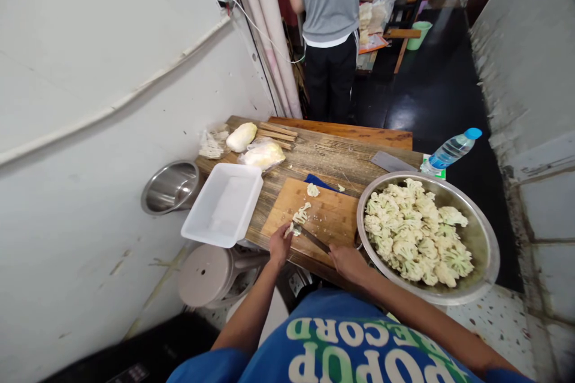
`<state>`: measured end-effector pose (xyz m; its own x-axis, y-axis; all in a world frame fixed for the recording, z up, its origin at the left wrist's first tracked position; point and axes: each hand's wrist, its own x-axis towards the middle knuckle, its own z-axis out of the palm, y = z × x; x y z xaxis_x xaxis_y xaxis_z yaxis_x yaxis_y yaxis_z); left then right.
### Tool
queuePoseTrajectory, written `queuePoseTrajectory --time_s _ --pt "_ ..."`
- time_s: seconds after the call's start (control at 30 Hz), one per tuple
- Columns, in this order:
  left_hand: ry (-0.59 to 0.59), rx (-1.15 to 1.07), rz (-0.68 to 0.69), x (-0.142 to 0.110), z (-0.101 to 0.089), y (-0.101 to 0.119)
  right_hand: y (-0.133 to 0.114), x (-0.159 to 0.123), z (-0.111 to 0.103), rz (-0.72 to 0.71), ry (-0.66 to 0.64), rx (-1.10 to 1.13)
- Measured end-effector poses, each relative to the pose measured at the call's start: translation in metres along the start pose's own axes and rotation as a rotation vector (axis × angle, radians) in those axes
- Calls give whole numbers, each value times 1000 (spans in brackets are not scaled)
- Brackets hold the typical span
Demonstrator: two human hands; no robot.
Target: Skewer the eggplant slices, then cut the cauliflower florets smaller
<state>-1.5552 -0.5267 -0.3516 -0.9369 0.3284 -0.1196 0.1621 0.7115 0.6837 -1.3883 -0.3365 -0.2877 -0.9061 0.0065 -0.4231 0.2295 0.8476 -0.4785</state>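
My right hand (pixel 348 262) is closed round the handle of a knife (pixel 314 240), whose blade points left across the wooden cutting board (pixel 332 215). At the blade's tip, my left hand (pixel 280 243) pinches a small cauliflower floret (pixel 294 229) near the board's front left corner. Just beyond it lie more cut cauliflower pieces (pixel 302 213), and another floret (pixel 313 190) sits toward the board's back edge. Small crumbs are scattered over the board. To the right, a large steel bowl (pixel 489 251) holds a heap of cauliflower florets (pixel 417 233).
A white plastic tub (pixel 220 206) stands left of the board, with a steel pot (pixel 173 188) beyond it. Two cabbages (pixel 242 137) lie at the back left. A cleaver (pixel 395 161) and a water bottle (pixel 453 149) are behind the bowl. A person (pixel 332 24) stands past the table.
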Motion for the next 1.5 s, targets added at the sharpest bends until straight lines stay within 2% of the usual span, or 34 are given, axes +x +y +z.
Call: queuePoseTrajectory --time_s 0.33,0.5,0.63,0.77,0.87,0.93,1.03,1.3,1.4,1.5 --pt "53 -10 -57 -5 4 2 -18 5 -25 10 -56 -14" --pt "36 -5 -46 -4 0 2 -17 8 -27 41 -61 24" --pt "-40 -44 -40 0 -8 -4 -6 13 -23 103 -31 113" --pt "62 -74 -112 2 -7 -3 2 11 -17 126 17 121" --pt "35 73 -176 7 -5 8 6 4 -8 129 37 93" --pt "-7 134 -180 10 -6 17 7 -3 -1 116 58 70" --pt "8 71 -121 10 -9 23 8 -12 9 93 92 30" --pt "52 -21 -7 -7 2 0 7 -19 21 -4 93 -107" --pt "74 12 -28 -10 4 -1 8 -19 26 -50 108 -164" --pt "38 56 -80 -9 1 6 11 -22 31 -79 143 -207"
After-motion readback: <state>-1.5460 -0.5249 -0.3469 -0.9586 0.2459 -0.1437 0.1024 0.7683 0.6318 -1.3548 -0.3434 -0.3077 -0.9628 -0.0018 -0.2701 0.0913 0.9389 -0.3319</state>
